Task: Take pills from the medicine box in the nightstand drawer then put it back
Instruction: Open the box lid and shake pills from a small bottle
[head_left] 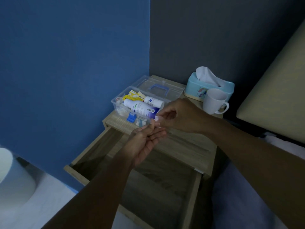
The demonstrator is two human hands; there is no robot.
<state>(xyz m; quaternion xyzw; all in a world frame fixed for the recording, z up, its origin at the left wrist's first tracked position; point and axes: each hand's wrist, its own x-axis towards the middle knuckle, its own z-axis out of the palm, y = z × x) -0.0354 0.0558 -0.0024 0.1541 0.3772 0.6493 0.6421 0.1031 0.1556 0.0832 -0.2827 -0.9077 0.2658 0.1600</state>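
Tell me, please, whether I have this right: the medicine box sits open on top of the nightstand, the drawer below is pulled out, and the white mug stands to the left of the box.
Not quite: in the head view the white mug stands to the right of the medicine box, in front of the tissue box. The rest holds: the box is open on the nightstand, and the drawer is pulled out.

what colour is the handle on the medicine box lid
Blue, on the clear lid of the medicine box; head view.

Dim, bluish indoor light
Soft shadow fills the open drawer (148,187); edges bend from the wide lens, corners darken, fine detail looks soft and grainy
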